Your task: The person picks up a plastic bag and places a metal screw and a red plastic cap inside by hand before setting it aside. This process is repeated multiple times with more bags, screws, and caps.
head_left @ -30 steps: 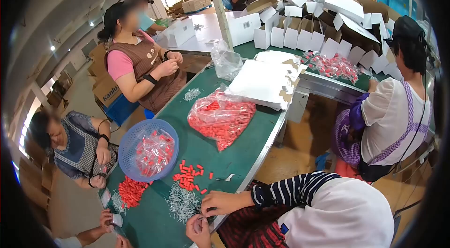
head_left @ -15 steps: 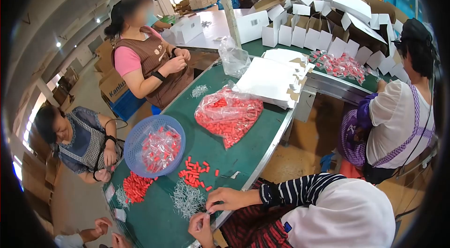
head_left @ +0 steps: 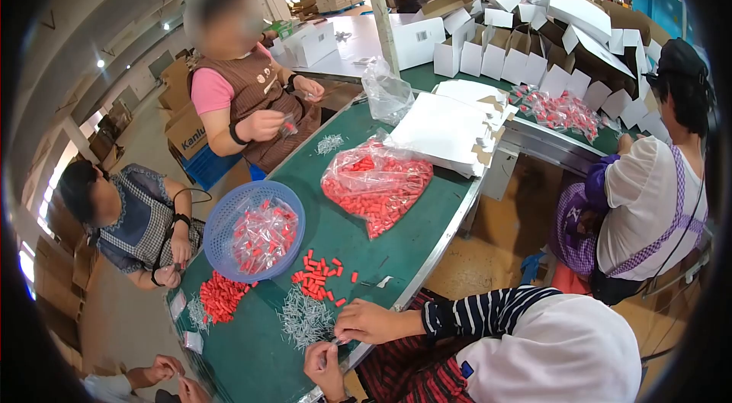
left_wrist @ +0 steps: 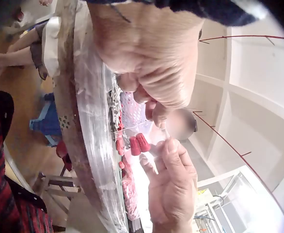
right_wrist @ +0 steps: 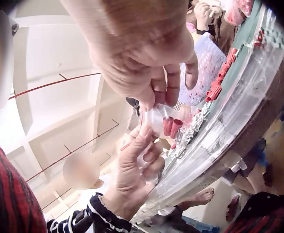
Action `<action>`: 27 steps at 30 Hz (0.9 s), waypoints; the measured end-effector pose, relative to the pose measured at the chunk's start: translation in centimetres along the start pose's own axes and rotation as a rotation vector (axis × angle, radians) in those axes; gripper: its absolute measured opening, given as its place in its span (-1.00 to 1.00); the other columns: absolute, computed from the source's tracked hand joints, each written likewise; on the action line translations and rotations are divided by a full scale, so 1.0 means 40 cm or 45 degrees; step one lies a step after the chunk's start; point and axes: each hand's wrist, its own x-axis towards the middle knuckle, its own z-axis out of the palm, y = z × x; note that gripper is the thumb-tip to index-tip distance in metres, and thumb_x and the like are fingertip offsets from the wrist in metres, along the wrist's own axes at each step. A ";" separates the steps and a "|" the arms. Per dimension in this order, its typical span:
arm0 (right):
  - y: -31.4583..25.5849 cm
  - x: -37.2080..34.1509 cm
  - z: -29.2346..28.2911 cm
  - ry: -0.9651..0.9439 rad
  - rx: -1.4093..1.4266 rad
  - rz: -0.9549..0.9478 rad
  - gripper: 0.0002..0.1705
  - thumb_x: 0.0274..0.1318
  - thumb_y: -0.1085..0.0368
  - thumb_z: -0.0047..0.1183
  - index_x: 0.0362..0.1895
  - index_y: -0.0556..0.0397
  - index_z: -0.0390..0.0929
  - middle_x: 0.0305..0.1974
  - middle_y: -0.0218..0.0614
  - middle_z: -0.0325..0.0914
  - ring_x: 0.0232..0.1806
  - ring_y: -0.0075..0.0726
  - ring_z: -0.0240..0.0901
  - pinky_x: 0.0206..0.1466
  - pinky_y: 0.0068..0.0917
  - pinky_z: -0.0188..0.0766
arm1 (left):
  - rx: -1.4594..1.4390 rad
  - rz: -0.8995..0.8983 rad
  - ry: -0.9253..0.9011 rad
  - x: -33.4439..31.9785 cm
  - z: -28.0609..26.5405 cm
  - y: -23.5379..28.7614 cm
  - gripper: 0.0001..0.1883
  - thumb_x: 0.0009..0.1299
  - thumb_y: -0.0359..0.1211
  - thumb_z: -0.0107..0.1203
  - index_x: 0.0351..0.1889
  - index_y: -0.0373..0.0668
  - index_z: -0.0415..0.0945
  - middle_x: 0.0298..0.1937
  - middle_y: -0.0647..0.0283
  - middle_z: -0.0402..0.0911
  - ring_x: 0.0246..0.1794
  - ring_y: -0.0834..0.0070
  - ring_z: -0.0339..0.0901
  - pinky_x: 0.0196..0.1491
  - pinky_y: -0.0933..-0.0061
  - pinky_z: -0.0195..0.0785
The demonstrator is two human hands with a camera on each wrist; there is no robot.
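At the table's near edge, my left hand (head_left: 325, 369) and right hand (head_left: 372, 323) are close together, fingertips nearly meeting. Between them, both pinch a small clear plastic bag (right_wrist: 154, 116). Two ribbed red plastic plugs (left_wrist: 139, 143) show at the bag in both wrist views. Just beyond my hands lies a pile of grey screws (head_left: 305, 317), with loose red plugs (head_left: 316, 277) scattered behind it. Fingers partly cover the bag, and in the head view it is barely visible.
A blue basket (head_left: 217, 212) holds filled bags. Past it lie a large bag of red plugs (head_left: 377, 186) and stacked white card (head_left: 442, 128). Another red pile (head_left: 223, 298) is at the left. Other people work around the green table (head_left: 293, 186); white boxes (head_left: 518, 64) stand behind.
My hands stay together at the edge, their fingers shifting slightly on the bag. The person in the brown apron has spread their hands apart. The head view has shifted slightly.
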 end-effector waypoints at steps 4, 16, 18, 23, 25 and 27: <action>0.000 0.003 -0.004 -0.018 -0.035 -0.034 -0.91 0.17 0.22 0.00 -0.32 -0.08 0.46 -0.37 -0.45 0.43 -0.20 -0.27 0.38 -0.11 -0.32 0.14 | -0.021 -0.020 -0.015 0.011 0.011 0.048 -0.88 0.15 -0.62 0.21 -0.34 -0.32 0.57 -0.33 0.22 0.51 -0.36 0.53 0.43 -0.32 0.58 0.28; -0.029 -0.011 -0.019 -0.030 0.128 0.080 -0.92 0.10 0.38 0.04 -0.30 0.07 0.45 -0.37 -0.22 0.44 -0.34 -0.04 0.47 -0.30 -0.25 0.38 | 0.119 -0.006 -0.055 0.013 0.021 0.110 -0.95 0.18 -0.57 0.19 -0.41 -0.30 0.55 -0.38 0.25 0.51 -0.38 0.53 0.42 -0.30 0.57 0.27; -0.026 0.016 -0.044 -0.099 0.194 0.173 -0.93 0.11 0.39 0.03 -0.31 0.08 0.44 -0.37 -0.23 0.45 -0.32 -0.07 0.49 -0.28 -0.27 0.39 | -0.049 -0.115 0.042 0.012 0.024 0.093 -0.93 0.23 -0.55 0.17 -0.33 -0.31 0.54 -0.36 0.30 0.51 -0.34 0.60 0.42 -0.28 0.61 0.26; -0.037 0.147 -0.116 0.484 0.182 0.061 -0.74 0.14 0.47 -0.03 -0.05 0.09 0.49 -0.25 -0.18 0.53 -0.17 -0.28 0.52 -0.11 -0.42 0.42 | -0.089 -0.179 0.025 0.004 0.023 0.066 -0.88 0.34 -0.54 0.06 -0.18 -0.34 0.51 -0.33 0.27 0.52 -0.36 0.64 0.42 -0.29 0.66 0.28; -0.077 0.187 -0.136 0.623 0.512 0.108 -0.68 0.15 0.48 -0.03 0.02 0.09 0.47 -0.22 -0.19 0.54 -0.16 -0.34 0.51 -0.09 -0.43 0.42 | -0.110 -0.200 -0.003 0.003 0.019 0.046 -0.82 0.43 -0.48 -0.08 -0.07 -0.33 0.45 -0.32 0.23 0.53 -0.39 0.64 0.42 -0.33 0.66 0.28; -0.083 0.185 -0.135 0.752 0.851 0.151 -0.63 0.17 0.48 -0.03 0.09 0.09 0.45 -0.19 -0.20 0.55 -0.14 -0.40 0.50 -0.06 -0.45 0.41 | -0.126 -0.194 -0.017 0.006 0.022 0.032 -0.78 0.47 -0.42 -0.13 -0.01 -0.31 0.39 -0.29 0.21 0.54 -0.44 0.67 0.39 -0.40 0.67 0.24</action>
